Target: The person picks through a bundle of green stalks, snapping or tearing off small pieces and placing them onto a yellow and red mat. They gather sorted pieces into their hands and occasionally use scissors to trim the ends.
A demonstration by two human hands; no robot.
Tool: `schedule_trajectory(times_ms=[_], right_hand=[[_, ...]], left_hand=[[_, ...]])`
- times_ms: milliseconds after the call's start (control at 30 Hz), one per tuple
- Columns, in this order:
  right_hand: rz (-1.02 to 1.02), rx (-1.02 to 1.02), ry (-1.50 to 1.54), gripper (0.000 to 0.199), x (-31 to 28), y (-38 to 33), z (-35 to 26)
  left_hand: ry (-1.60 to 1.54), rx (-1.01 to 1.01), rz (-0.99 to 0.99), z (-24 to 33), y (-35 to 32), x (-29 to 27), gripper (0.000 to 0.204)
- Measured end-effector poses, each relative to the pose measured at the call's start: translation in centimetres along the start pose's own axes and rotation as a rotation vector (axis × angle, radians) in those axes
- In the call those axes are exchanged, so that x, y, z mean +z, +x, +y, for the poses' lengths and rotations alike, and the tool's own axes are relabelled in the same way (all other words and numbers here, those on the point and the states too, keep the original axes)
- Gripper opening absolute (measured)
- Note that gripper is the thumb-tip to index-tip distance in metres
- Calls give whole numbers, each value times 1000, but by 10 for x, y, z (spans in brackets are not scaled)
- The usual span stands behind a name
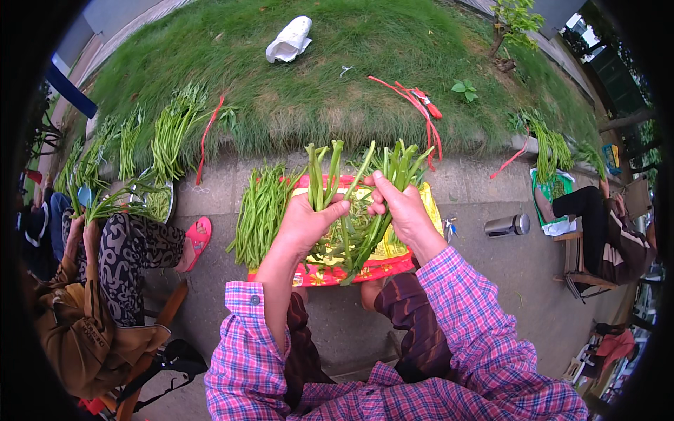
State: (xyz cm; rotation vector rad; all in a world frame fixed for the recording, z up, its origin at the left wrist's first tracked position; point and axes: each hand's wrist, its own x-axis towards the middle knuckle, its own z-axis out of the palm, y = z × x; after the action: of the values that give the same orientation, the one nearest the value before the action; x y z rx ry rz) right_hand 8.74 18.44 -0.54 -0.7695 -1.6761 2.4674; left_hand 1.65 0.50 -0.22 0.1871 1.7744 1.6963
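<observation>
My left hand (pixel 305 223) grips a small bunch of green stems (pixel 321 175), their cut ends pointing up. My right hand (pixel 399 205) holds a second bunch of green stems (pixel 398 165) close beside it; their lower ends hang down and cross below my hands. Both hands are above a red and yellow mat (pixel 385 263) lying on the pavement. A sorted pile of green stems (pixel 261 210) lies on the mat's left edge. My sleeves are pink and blue plaid.
A person in patterned trousers (pixel 126 252) sits at left holding stems, wearing a red sandal (pixel 199 235). Another seated person (pixel 604 235) is at right. A metal flask (pixel 507 225), red strings (pixel 420 105), a white bag (pixel 289 40) and more stem bundles (pixel 168 133) lie around the grass mound.
</observation>
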Motion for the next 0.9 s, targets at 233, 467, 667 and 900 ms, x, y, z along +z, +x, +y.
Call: schedule_trajectory(times_ms=[233,467,667,900], right_hand=[[5,-55,28,29,0,2,4],[-29,-64,29,27,1,1,2],[-14,-32,42,29,0,2,11],[-53,-74,-13,31,-2,5,13]], left_hand=[[-62,-55,-33,0,-1,-3,29],[-100,-55,-72,-4,2,-2,28],[-9,-88,-50,-7,2,0,26],[62,73,-41,-9,0,15,22]])
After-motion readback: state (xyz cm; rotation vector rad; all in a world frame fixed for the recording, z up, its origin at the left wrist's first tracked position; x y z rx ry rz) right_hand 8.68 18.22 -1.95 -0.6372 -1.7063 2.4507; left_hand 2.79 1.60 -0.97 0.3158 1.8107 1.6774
